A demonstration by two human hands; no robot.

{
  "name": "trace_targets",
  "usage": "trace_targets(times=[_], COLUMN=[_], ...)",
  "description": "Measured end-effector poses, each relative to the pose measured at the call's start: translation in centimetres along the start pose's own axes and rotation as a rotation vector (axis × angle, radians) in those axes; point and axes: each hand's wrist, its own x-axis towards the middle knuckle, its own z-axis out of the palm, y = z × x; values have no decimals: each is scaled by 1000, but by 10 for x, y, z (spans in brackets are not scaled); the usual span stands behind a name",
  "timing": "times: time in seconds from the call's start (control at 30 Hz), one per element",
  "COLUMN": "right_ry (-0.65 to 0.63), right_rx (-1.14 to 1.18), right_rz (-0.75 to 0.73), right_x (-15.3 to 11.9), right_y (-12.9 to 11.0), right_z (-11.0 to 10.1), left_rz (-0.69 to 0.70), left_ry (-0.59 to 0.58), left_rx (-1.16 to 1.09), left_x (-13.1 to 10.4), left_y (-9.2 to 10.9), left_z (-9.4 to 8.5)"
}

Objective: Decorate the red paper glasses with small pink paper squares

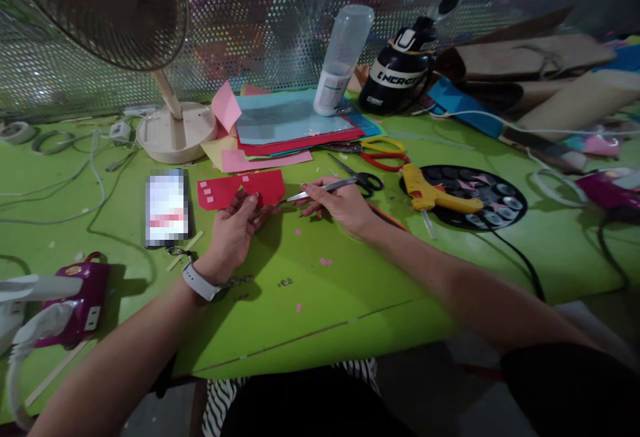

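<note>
A strip of red paper [225, 190], with several small pink squares stuck on it, is gripped at its lower edge by my left hand [233, 227]. My right hand [337, 202] has its fingers closed around slim metal tweezers [325, 188], whose tip points left toward the red paper's right end. Whether anything sits in the tip is too small to tell. Below the hands, little pink paper squares [325, 262] lie scattered on the green table [350, 304]. Black-handled scissors [367, 182] rest just beyond my right hand.
Left of the red paper lies a phone [167, 207], with a purple power strip [75, 297] nearer me. A fan [175, 132], coloured sheets [280, 117], a clear bottle [343, 57] and a black jug [397, 70] stand behind. A yellow glue gun [435, 194] lies on a black palette [515, 200] to the right.
</note>
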Motion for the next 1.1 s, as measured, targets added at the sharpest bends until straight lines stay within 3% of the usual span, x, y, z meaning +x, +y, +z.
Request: trace_targets(times=[0.87,1.1], right_ry=[11,10], right_rx=[43,41], right_rz=[12,-24], right_x=[2,-5], right_y=[7,-6], right_z=[6,0], left_rz=[-7,21], left_ry=[40,0], left_rx=[-9,-12], left_x=[4,3], left_y=[-3,-3], left_z=[-6,-4])
